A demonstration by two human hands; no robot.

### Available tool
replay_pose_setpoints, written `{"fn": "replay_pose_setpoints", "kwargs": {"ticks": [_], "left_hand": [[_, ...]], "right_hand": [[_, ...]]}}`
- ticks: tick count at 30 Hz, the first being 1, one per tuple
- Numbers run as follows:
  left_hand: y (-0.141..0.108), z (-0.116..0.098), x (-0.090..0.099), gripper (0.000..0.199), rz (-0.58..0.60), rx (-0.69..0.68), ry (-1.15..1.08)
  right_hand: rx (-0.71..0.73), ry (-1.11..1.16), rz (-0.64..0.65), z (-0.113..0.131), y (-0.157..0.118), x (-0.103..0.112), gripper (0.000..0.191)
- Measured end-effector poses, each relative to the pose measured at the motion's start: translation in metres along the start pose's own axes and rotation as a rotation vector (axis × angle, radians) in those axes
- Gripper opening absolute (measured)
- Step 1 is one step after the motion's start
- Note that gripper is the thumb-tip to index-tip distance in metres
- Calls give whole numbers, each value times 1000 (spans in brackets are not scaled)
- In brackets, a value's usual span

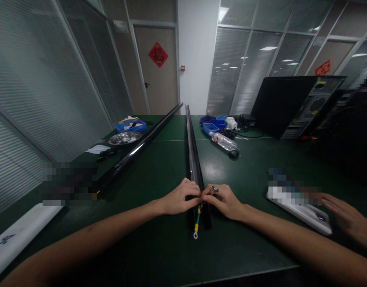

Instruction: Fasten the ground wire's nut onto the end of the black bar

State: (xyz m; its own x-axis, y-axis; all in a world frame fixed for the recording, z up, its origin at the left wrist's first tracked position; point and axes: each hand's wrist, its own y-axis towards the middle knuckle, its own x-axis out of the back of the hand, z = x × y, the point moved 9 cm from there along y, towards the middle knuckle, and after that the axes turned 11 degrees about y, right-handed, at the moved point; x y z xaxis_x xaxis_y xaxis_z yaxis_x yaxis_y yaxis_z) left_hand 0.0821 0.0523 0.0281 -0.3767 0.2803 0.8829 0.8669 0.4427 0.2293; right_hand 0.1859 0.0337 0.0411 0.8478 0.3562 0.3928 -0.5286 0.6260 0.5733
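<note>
My left hand (183, 197) and my right hand (225, 201) meet over the near end of a long black rail (195, 163), fingertips pinched together. Just below the fingertips, a short green wire (198, 218) with yellow sleeves hangs over the rail's end, a ring terminal (195, 235) at its lower tip. The wire's upper end lies right at my fingers, and what is pinched there is hidden. A shiny metal piece (214, 189), perhaps a ring, shows at a finger of my right hand.
A second black rail (138, 149) lies to the left on the green table (231, 247). Beyond are a metal bowl (125, 138), blue bins (211, 128) and a plastic bottle (223, 142). At right, another person's hand (348, 211) is beside a white object (315, 219); a computer case (285, 105) stands behind.
</note>
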Motion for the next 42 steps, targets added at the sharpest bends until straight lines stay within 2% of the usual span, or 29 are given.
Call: {"fn": "replay_pose_setpoints", "kwargs": {"ticks": [10,20,29,33,35,38,42], "left_hand": [[-1,-1,3,24,-14,-9,3],[-1,-3,3,26,-16,-10,6],[-3,6,17,22,-205,104,77],[-7,12,24,21,-280,195,128],[-7,11,23,23,-272,202,150],[-6,3,17,26,-188,137,146],[-5,-3,13,28,-136,80,120]], "right_hand": [[8,3,3,-2,-1,0,27],[19,-4,13,2,0,-1,28],[22,-17,22,8,2,-1,30],[22,-11,-38,6,0,4,31],[10,-13,-103,1,-2,10,33],[-12,-35,-184,-5,-5,17,34],[-9,-55,-190,-5,-6,17,32]]}}
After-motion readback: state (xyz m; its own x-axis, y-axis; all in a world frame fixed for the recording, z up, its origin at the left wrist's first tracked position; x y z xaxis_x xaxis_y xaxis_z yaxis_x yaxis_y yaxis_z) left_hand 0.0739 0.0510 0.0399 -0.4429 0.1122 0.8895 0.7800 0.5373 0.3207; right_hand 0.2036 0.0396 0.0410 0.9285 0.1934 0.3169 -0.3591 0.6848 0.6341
